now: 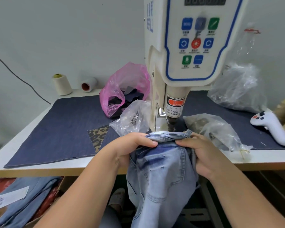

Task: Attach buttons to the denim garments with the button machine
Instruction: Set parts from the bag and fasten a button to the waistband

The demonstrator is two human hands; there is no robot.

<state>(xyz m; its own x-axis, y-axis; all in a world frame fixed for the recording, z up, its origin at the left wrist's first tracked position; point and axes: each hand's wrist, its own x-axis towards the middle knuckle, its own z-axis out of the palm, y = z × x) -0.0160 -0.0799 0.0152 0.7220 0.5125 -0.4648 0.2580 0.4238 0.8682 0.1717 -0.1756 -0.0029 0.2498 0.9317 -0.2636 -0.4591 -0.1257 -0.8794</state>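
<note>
Denim waistband (168, 135), both hands' fingers (148, 142) pinching

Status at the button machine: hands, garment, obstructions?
Left hand and right hand both grip the light-blue denim garment's waistband beneath the white button machine's punch. Clear plastic bags crowd the right.

Both bare forearms reach in from the bottom edge and converge toward the middle. The left hand (130, 145) lies palm down, its thumb stretched rightward along the folded top edge of the pale blue washed denim garment (161, 170), the remaining fingers tucked beneath the cloth and hidden. The right hand (199, 150) mirrors it, thumb pointing leftward and pressing the same edge, its fingers apparently curled under the fabric, though the cloth covers them. The two thumb tips sit near each other, not touching. Both wrists are bent slightly inward.
</note>
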